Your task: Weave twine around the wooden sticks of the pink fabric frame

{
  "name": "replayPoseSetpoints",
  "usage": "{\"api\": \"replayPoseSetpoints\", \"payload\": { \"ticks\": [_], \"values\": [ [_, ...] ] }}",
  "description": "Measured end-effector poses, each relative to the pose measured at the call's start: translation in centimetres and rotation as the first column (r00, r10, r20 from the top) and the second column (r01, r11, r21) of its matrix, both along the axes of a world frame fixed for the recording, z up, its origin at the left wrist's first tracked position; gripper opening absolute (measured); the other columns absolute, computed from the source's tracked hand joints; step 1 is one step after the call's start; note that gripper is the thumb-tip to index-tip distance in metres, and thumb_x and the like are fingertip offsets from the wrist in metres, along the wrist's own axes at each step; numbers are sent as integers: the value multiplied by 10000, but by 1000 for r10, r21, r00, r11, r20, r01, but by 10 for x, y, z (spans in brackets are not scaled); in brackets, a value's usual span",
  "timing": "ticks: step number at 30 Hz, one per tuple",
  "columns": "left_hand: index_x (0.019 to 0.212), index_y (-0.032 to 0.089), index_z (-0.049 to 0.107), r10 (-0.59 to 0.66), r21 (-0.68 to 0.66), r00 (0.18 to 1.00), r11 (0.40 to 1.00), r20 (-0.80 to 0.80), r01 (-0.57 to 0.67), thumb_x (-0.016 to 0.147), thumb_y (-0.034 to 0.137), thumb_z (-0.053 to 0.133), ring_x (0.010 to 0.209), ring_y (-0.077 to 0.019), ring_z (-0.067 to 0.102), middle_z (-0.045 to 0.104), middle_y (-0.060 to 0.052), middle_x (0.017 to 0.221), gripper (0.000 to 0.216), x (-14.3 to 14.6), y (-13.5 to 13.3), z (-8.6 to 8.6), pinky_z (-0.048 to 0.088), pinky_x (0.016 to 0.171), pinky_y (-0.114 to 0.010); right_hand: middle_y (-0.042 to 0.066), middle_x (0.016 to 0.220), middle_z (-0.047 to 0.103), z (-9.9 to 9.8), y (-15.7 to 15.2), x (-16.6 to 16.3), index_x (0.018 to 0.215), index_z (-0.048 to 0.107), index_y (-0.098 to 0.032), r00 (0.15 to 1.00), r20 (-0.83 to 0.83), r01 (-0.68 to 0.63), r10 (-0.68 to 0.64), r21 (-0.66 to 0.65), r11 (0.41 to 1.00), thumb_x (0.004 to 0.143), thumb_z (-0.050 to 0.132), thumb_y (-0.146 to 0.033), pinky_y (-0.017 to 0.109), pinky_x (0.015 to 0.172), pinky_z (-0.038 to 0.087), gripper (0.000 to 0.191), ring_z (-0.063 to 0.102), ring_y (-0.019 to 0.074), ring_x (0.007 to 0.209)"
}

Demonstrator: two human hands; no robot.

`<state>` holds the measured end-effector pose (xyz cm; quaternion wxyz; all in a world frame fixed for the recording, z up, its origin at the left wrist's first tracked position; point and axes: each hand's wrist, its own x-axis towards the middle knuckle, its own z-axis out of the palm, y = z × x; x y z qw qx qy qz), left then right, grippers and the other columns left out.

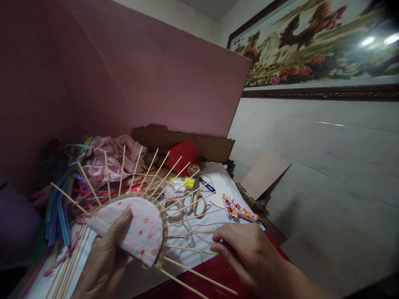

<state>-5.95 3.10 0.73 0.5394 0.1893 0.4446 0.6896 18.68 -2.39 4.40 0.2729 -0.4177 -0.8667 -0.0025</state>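
Note:
My left hand [107, 257] grips a round base covered in pale cloth with pink dots [141, 226]; the thumb lies across its face. Thin wooden sticks [174, 174] fan out from its woven jute rim like spokes. My right hand [246, 255] sits at the lower right, its fingers pinched at the tip of one stick [191, 249] that juts from the rim.
Behind the base lie coils of jute twine [187, 203], a yellow block [189, 182], a patterned clip [238, 211], coloured strips [59, 207], pink cloth [112, 155], a red item [183, 155] and a cardboard box [187, 141]. A pink board stands behind; a white wall with a framed picture is at right.

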Motion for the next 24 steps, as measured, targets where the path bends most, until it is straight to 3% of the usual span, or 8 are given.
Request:
{"api": "replayPoseSetpoints", "payload": {
  "ticks": [6, 15, 21, 24],
  "values": [
    [880, 154, 669, 6, -36, 999, 999, 35, -5, 729, 69, 637, 653, -144, 676, 710, -26, 815, 176, 2, -1, 6, 578, 616, -229, 9, 705, 615, 0, 10, 12, 772, 573, -175, 970, -195, 122, -147, -136, 983, 895, 475, -201, 247, 605, 377, 160, 554, 125, 631],
    [876, 153, 671, -3, -34, 1000, 999, 29, 4, 733, 69, 630, 637, -152, 676, 708, -36, 817, 171, 1, 0, 3, 579, 673, -274, 6, 701, 606, 2, 19, 21, 719, 593, -179, 930, -256, 172, -264, -334, 927, 890, 480, -257, 258, 627, 416, 219, 542, 143, 660],
    [954, 176, 666, -14, -27, 999, 1000, 33, 15, 742, 72, 621, 613, -150, 673, 715, -26, 818, 241, 2, 0, 3, 580, 618, -254, 37, 821, 669, -7, 21, 35, 800, 655, -176, 937, -263, 86, -232, -469, 879, 908, 443, -298, 286, 745, 445, 268, 598, 170, 799],
    [974, 181, 664, -15, -34, 999, 999, 31, 16, 734, 72, 637, 622, -150, 674, 720, -10, 809, 265, 1, -1, 4, 578, 610, -236, 46, 818, 678, -15, 27, 54, 851, 669, -166, 912, -266, 148, -313, -499, 854, 901, 442, -363, 293, 734, 457, 305, 611, 184, 795]
  ]
}}
